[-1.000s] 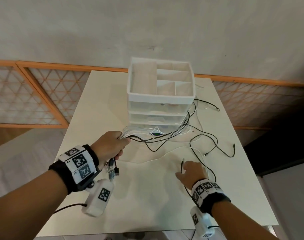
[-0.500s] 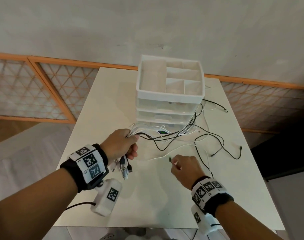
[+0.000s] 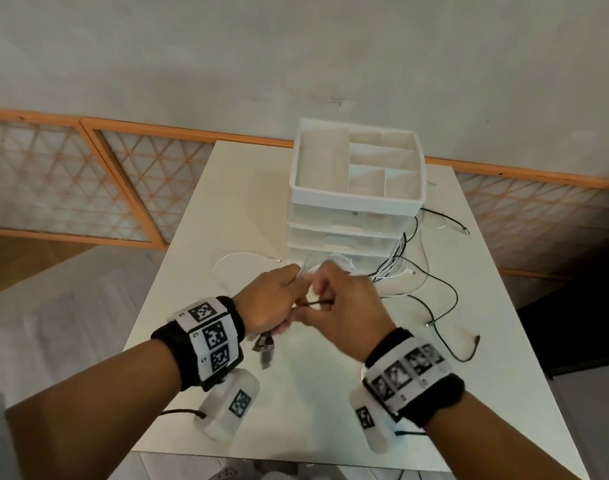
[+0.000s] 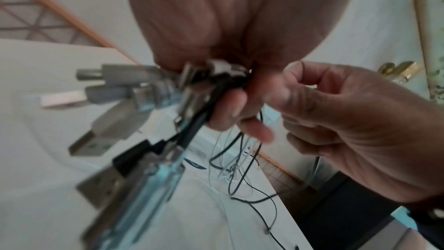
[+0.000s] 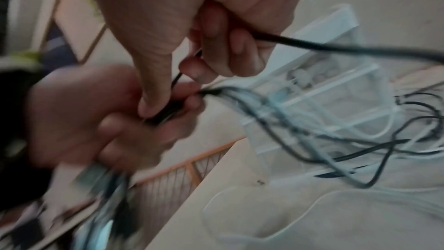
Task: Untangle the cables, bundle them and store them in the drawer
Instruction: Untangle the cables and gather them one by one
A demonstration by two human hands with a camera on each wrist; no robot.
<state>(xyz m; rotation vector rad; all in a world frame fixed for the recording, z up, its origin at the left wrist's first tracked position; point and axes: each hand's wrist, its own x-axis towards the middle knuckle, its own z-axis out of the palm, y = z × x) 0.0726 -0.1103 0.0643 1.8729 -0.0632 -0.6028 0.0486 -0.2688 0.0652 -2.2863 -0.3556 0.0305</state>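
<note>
Nearest to the person, the two hands meet above the middle of the tabletop. The left hand is closed tight around a bunch of cable ends. Their plugs hang down under the fist. The right hand is curled too, and its thumb and fingers pinch one black cable and bring it to the bunch.

This looks like the gathering step. The ends are being put together, but the cables are not bundled yet. I think the next move is to tuck this black end into the left fist, then pull the long loose parts in without new knots.

A little farther out, the loose cables lie spread in loops, black and white, toward the right edge of the tabletop. One thin white loop lies toward the left edge.

Farthest back, near the far edge, stands the white drawer unit with an open tray on top. Its drawers look shut, so one must still be opened.

The head view shows the whole tabletop and the drawers, but the hands hide the grip. The left wrist view shows the plugs close up, flat metal ones and a white one. The right wrist view shows the black cable running out of the right fingers toward the tangle. Both wrist views are blurry.
</note>
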